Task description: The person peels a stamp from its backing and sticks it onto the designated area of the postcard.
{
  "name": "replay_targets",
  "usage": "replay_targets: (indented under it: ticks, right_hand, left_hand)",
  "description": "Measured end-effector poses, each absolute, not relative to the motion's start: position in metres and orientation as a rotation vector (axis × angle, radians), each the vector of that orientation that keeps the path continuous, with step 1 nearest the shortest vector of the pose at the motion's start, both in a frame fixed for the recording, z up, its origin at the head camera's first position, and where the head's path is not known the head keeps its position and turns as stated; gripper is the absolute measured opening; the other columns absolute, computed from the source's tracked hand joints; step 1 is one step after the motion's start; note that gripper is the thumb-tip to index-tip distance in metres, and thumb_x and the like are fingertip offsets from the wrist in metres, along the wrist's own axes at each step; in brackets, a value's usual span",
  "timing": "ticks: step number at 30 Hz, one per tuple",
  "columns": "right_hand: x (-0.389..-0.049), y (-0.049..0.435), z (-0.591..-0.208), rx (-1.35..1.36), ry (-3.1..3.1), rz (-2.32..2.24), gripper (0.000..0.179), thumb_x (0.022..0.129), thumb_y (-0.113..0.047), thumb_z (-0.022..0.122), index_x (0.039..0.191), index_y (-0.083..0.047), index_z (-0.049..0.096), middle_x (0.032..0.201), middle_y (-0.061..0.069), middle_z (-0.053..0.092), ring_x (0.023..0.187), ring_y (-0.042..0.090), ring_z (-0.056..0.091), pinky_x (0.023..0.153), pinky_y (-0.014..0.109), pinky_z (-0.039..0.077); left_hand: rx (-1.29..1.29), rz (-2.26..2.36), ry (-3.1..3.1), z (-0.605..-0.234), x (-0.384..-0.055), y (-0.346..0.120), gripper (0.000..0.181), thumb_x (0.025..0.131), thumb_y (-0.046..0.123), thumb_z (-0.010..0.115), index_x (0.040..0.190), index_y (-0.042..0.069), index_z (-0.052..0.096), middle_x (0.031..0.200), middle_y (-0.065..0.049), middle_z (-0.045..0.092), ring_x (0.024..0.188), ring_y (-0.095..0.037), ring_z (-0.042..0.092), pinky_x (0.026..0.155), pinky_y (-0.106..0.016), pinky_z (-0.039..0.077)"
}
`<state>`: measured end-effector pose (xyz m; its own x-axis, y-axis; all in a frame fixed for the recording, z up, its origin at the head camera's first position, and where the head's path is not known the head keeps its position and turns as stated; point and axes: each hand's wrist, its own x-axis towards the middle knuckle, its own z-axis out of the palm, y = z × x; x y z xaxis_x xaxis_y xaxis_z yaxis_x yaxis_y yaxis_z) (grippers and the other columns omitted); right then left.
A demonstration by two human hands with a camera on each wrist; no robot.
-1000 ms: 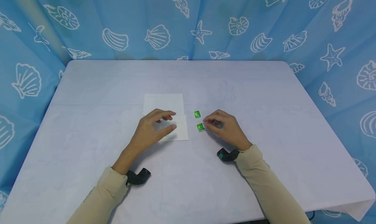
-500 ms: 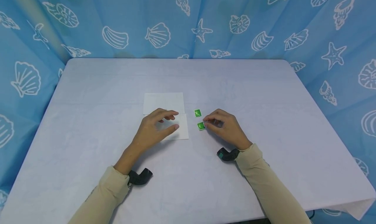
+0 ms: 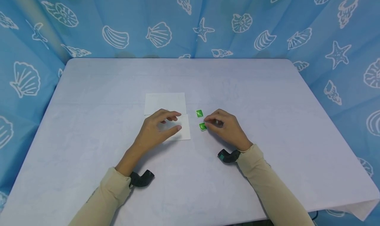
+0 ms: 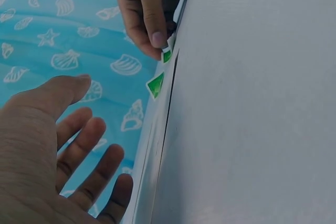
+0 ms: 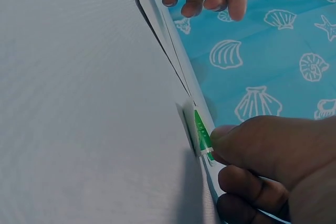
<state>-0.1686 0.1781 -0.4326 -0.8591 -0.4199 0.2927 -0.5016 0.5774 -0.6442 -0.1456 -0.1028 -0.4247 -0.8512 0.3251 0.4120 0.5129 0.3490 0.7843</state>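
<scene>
My right hand (image 3: 224, 126) pinches the right edge of a small green square card (image 3: 202, 126) with a white border, thumb and fingertips together. From the right wrist view, this card (image 5: 201, 129) appears tilted under the thumb. A second green square card (image 3: 199, 113) lies flat just beyond it. My left hand (image 3: 154, 129) hovers with thumb and fingers spread, holding nothing. Below it lies a white sheet (image 3: 184, 131), partly covered by the hand in the head view. Another white sheet (image 3: 165, 101) lies directly behind that one.
A white cloth covers the table (image 3: 98, 87). Behind it hangs a blue curtain (image 3: 184, 28) with white shell prints. Black wrist cameras sit on the left wrist (image 3: 142, 178) and the right wrist (image 3: 228, 156).
My left hand has drifted slightly right over the sheets, staying spread. The right hand's fingertips have moved a little left, covering more of the nearer green card.
</scene>
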Motion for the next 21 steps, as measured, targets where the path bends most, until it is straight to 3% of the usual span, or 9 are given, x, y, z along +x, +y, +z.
replay_targets:
  ticks: [21]
  right_hand:
    - [-0.1656, 0.1722, -0.4304, 0.731, -2.715, 1.178, 0.008, 0.085, -0.026, 0.066, 0.092, -0.021, 0.066, 0.088, -0.012, 0.057, 0.08, 0.005, 0.053, 0.07, 0.025, 0.046]
  left_hand:
    - [-0.751, -1.485, -2.45, -0.427, -0.1459, -0.0995, 0.036, 0.081, 0.032, 0.07, 0.115, 0.021, 0.063, 0.099, 0.008, 0.06, 0.094, -0.012, 0.057, 0.078, -0.033, 0.046]
